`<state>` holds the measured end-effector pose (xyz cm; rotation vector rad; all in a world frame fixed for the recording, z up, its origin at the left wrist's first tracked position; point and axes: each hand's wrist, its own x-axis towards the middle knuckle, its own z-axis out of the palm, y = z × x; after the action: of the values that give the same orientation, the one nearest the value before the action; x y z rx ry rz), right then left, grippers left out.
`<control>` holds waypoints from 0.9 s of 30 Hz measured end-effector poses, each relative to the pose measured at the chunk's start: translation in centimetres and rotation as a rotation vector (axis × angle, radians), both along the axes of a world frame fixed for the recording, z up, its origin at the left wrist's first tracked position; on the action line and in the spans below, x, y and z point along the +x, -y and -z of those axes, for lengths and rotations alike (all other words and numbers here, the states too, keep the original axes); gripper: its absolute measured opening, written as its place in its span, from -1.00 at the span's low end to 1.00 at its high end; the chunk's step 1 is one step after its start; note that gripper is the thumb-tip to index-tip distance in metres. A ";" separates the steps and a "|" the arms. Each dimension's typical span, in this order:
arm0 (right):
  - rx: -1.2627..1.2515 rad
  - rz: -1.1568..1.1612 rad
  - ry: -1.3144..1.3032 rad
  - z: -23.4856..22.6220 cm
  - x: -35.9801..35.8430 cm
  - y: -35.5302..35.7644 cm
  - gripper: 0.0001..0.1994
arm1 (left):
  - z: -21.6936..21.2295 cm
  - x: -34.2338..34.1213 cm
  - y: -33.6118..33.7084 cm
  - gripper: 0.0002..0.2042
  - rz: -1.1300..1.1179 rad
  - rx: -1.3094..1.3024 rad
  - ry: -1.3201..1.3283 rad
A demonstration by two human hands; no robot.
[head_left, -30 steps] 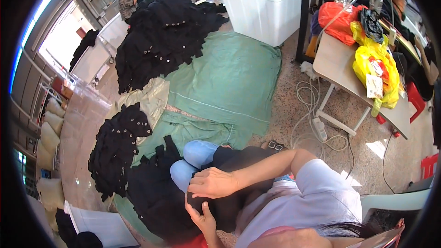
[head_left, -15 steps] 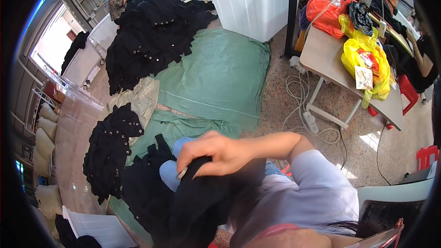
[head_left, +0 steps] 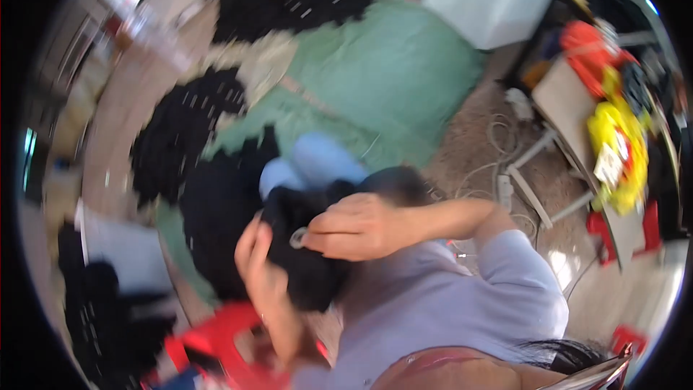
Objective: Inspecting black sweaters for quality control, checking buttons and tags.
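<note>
A black cloth garment lies bunched over my lap, between my two hands. My right hand is closed on its upper part, fingers pressed together. By those fingertips a small pale ring-shaped piece shows against the cloth; its kind cannot be made out. My left hand, blurred by motion, grips the garment's left side with bent fingers. Light blue trouser legs show beyond the cloth. Against my left leg lies a pile of black garments, on the floor sheet.
Green sheeting covers the floor ahead, with black garment heaps on it. A white bin stands at the far right. Bags rest on a small table, cables below. A red stool is at lower left, beside a white tub.
My view has turned and lowered. My left hand has come into sight on the garment. My right hand, raised before with the cloth hanging from it, now holds it bunched in my lap.
</note>
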<state>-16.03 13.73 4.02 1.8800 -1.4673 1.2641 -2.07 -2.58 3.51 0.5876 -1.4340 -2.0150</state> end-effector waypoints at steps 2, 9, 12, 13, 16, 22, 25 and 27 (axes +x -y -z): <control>-0.039 0.013 -0.122 1.1 0.7 0.3 -0.81 | 0.0 -1.3 -0.3 -0.78 0.086 -0.012 0.006; -0.132 0.071 -0.257 -0.2 0.2 0.6 -0.73 | -0.2 0.1 -0.9 -0.95 0.124 -0.121 0.027; -0.007 0.060 -0.317 0.7 0.0 1.4 -0.70 | 0.1 0.5 -1.3 -0.93 0.105 -0.021 -0.017; -0.006 0.055 -0.318 0.7 0.1 1.4 -0.70 | 0.4 0.7 -1.3 -0.93 0.100 -0.019 -0.018; 0.121 0.030 -0.277 0.7 0.2 1.5 -0.71 | 1.0 1.1 -1.7 -0.81 0.122 -0.001 -0.037; 0.242 -0.027 -0.034 1.4 0.2 2.0 -0.71 | 2.6 1.4 -1.3 -0.76 0.046 -0.319 0.041; 0.467 -0.179 0.365 0.5 -0.2 2.0 -0.57 | 2.6 1.5 -1.4 -0.81 0.044 -0.297 -0.011; 0.696 -0.182 0.560 -0.9 -0.4 1.9 -0.42 | 2.8 1.8 -1.1 -0.82 0.032 -0.372 0.000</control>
<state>-16.45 11.80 4.89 2.2219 -2.3040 1.5926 -0.28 -1.47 0.70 0.4053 -1.7700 -1.7074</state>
